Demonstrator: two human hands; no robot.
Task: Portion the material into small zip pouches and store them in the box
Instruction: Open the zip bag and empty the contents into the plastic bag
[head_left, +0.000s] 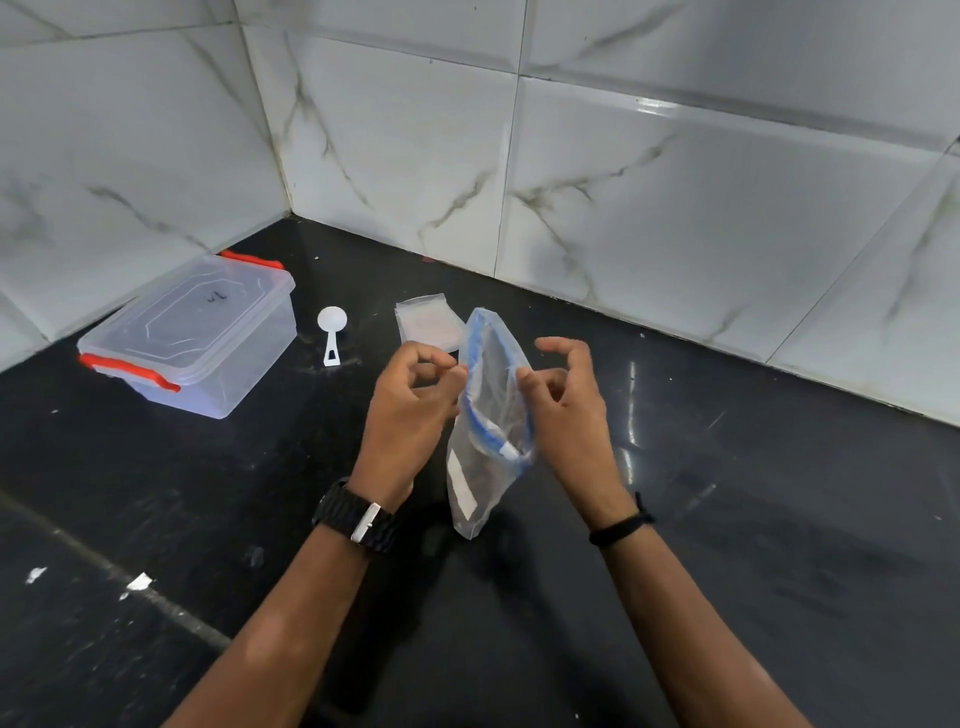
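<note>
A clear zip bag with a blue zip rim (485, 457) stands upright on the black counter, its mouth pulled open. My left hand (410, 410) pinches the left side of the rim. My right hand (566, 400) pinches the right side. What lies inside the bag is hard to make out. A small stack of clear zip pouches (427, 325) lies flat just behind the bag. A white plastic scoop (332, 330) rests on the counter to their left. The clear plastic box (197, 332) with red latches sits at the far left, lid on.
The black counter (753, 519) runs into a corner of white marble-look wall tiles (649, 182) behind and to the left. Small white scraps (137, 582) lie near the front left. A watch is on the left wrist, a black band on the right.
</note>
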